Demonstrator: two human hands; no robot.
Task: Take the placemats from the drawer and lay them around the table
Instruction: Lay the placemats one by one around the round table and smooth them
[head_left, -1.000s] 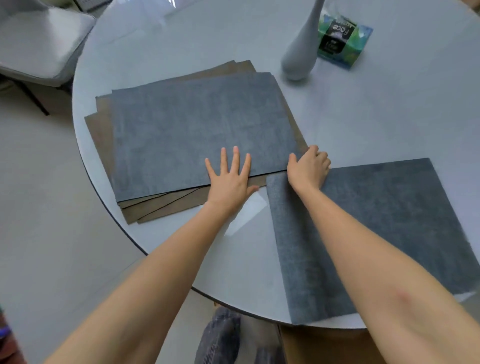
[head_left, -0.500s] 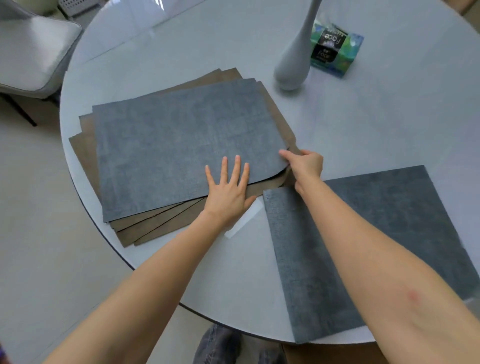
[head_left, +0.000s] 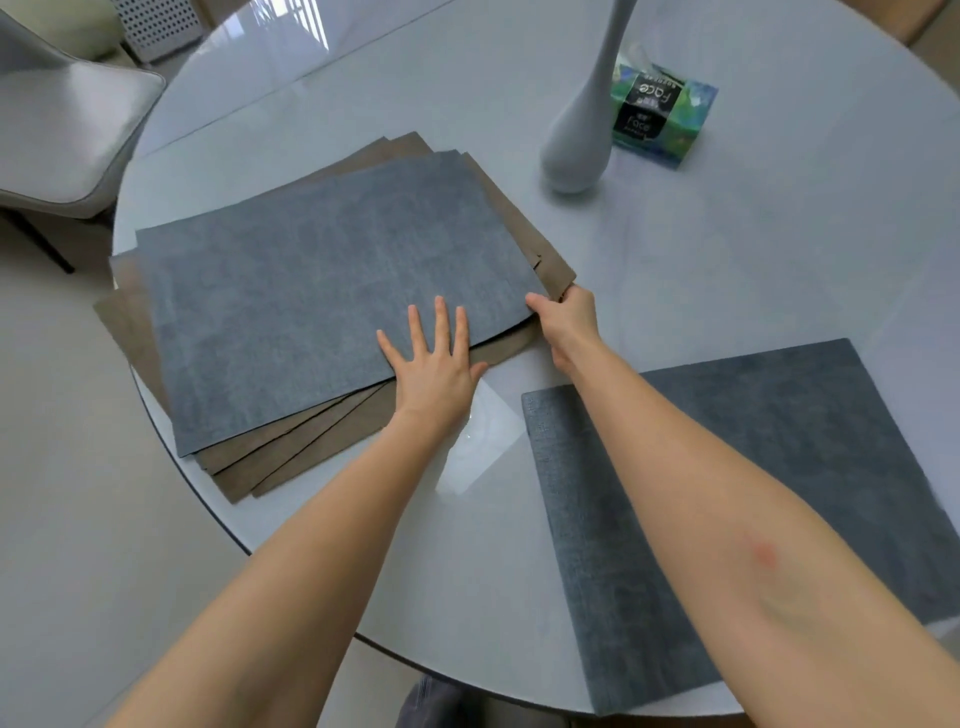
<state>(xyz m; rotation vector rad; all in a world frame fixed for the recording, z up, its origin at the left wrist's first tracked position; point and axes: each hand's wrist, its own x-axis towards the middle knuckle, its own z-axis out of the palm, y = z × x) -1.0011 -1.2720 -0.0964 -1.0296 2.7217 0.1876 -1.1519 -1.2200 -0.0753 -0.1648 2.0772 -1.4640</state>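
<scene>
The only writing that can be read is on the green and blue tissue pack (head_left: 662, 122) lying on the counter (head_left: 779, 234): its black label carries the word "Face" in white, printed twice, once upside down. The smaller print there is too blurred to read.

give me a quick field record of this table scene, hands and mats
left hand: flat, fingers spread, pressing on stack
right hand: pinching near right corner of top mat
stack: grey mat over fanned brown mats, at table's left edge
laid mat: grey, flat, under right forearm
table: round, glossy
vase: upright, beside tissue pack
</scene>
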